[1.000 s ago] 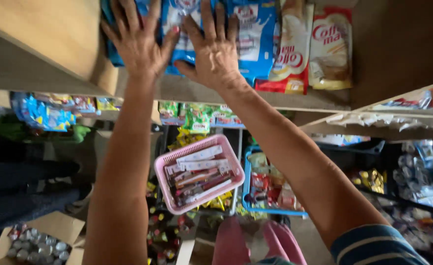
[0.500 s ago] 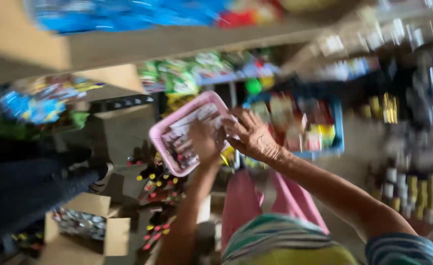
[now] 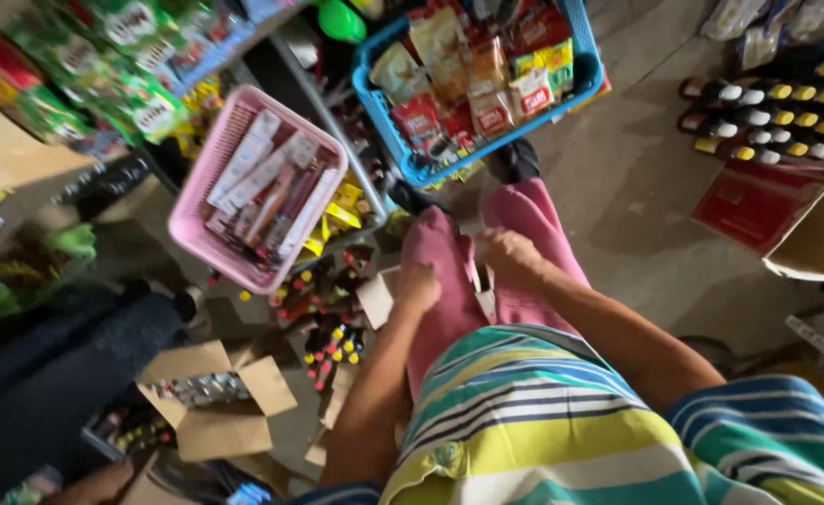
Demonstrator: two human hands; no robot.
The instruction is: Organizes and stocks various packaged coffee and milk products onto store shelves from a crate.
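Floor [image 3: 636, 187] of bare grey concrete fills the right side of the view, seen from above as I look straight down my own body; my striped shirt [image 3: 543, 421], banded in green, yellow, blue and white, takes up the lower middle, and my pink trousers [image 3: 449, 271] run up from it toward the shelves; a dark-clothed leg [image 3: 47, 374] of another person lies across the lower left. A blue basket [image 3: 575, 79] of mixed snack packets sits at the top centre, just past my feet; a pink basket [image 3: 201, 201] of long flat sachets is to its left, tilted, near green packets [image 3: 122, 84] on a shelf; an open cardboard box [image 3: 211, 397] holding small shiny items stands at the lower left, and a red-faced box [image 3: 767, 206] lies at the right, below rows of dark bottles [image 3: 776, 122] with yellow and white caps; more small bottles [image 3: 328, 327] with coloured caps stand between the pink basket and my knees.

My left hand [image 3: 418, 285] is curled closed on the top edge of a piece of cardboard [image 3: 379, 297] held low in front of my thighs; my right hand [image 3: 505, 252] is also bent inward, fingers folded, resting on the other side of the same cardboard near pale flaps by my right thigh; whether it truly pinches the card I cannot tell, since my knuckles hide the fingertips.
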